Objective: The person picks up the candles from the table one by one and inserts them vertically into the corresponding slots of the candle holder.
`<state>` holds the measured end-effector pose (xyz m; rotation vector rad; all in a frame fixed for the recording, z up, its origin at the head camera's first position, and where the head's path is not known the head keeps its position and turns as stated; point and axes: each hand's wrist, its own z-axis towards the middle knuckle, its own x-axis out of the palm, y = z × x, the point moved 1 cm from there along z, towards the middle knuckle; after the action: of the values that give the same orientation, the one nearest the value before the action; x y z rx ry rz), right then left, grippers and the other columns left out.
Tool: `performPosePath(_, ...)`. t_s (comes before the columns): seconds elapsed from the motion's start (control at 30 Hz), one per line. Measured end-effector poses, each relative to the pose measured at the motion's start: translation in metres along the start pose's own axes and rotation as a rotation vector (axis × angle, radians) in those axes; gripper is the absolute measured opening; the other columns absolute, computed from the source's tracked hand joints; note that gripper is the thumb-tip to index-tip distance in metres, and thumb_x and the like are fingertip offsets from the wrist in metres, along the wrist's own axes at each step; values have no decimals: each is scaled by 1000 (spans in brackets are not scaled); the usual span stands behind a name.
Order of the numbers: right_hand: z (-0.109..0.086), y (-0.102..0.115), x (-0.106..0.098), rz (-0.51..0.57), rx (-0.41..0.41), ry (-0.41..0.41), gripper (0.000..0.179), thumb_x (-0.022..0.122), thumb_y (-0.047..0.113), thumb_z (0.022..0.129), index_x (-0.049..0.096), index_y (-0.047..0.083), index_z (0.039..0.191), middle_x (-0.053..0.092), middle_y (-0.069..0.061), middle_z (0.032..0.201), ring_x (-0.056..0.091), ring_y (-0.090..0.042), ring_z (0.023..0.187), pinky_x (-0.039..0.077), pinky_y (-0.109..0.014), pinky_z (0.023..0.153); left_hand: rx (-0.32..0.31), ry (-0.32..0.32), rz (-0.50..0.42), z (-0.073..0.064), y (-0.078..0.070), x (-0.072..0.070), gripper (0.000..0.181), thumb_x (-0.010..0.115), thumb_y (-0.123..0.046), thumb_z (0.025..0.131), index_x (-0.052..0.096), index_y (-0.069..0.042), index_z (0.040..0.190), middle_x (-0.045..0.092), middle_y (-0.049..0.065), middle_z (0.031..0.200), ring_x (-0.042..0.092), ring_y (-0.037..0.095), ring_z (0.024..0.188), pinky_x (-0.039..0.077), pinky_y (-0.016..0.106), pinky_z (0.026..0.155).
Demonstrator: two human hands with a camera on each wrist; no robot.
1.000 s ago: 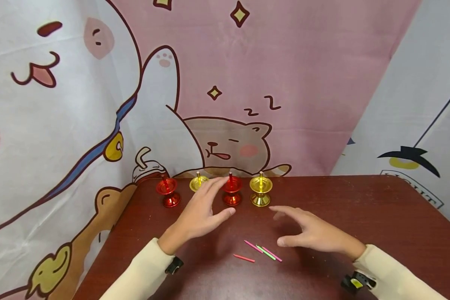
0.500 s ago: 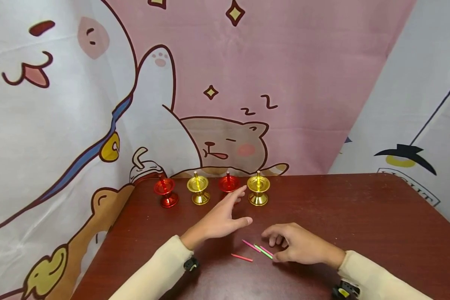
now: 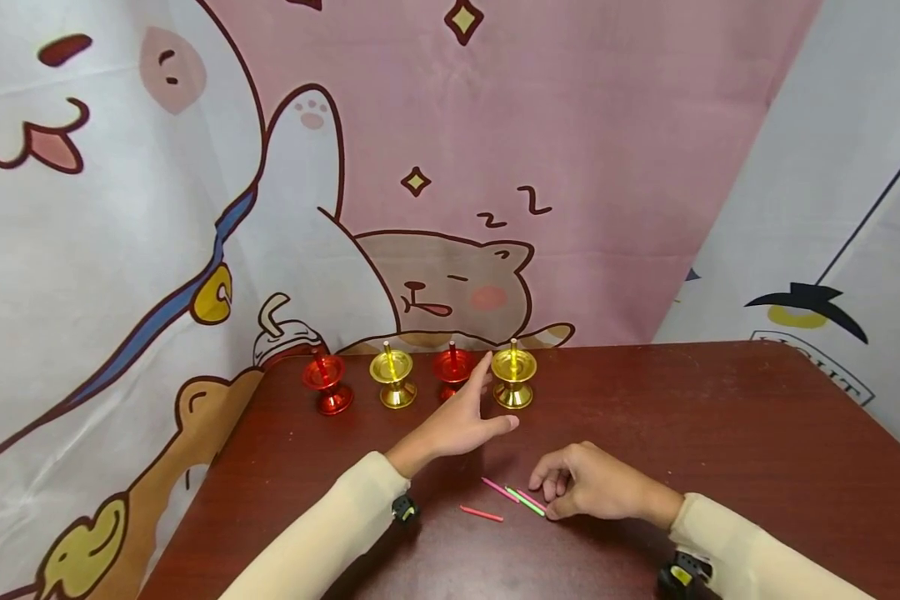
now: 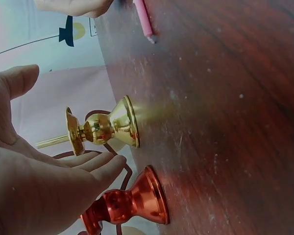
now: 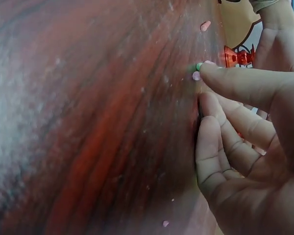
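My left hand (image 3: 456, 425) is raised near the back row, fingers extended and thumb apart, holding nothing. In the left wrist view its fingers overlap a red candle holder (image 4: 146, 198) beside a gold candle holder (image 4: 99, 128). My right hand (image 3: 603, 485) is low over the table, fingers bent and thumb tip right at the near ends of a green candle (image 3: 523, 500) and a pink candle (image 3: 534, 501). A gap shows between its thumb and index finger in the right wrist view. Another pink candle (image 3: 498, 489) lies alongside, and a coral-red candle (image 3: 482, 513) lies apart, nearer me.
A second red candle holder (image 3: 328, 385) and a second gold candle holder (image 3: 393, 379) stand at the back left. Each holder has an upright rod. The dark wooden table (image 3: 690, 417) ends against a cartoon-printed cloth (image 3: 607, 167).
My right hand has come down and left to the candles, its fingers bending. My left hand has shifted right, from between the holders toward the right-hand gold one.
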<state>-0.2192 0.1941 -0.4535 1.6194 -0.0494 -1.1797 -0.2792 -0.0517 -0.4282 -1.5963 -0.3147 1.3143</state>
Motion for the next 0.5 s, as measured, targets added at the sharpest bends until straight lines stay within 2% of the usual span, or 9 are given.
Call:
performPosePath(0.23, -4, -3, -2, 33, -21, -13, 24, 94, 4, 82, 81, 11, 100, 70, 13, 82, 66, -1, 77, 59, -27, 69, -25, -16, 70, 7, 5, 4, 109, 78, -38, 99, 6, -13, 178, 22, 13, 181, 35, 34, 161, 31, 54, 128)
performPosePath(0.37, -5, -4, -2, 37, -56, -21, 23, 94, 0, 82, 82, 12, 98, 71, 12, 84, 65, -2, 77, 59, -27, 68, -30, -24, 39, 11, 8, 5, 110, 78, -37, 99, 5, -11, 177, 27, 17, 179, 37, 36, 159, 32, 54, 128)
performPosePath(0.5, -5, -5, -1, 33, -84, -31, 24, 92, -3, 81, 84, 13, 95, 72, 10, 84, 65, -1, 77, 59, -26, 66, -7, -29, -1, 15, 10, 7, 109, 76, -36, 100, 4, -7, 176, 36, 25, 173, 40, 38, 158, 33, 55, 127)
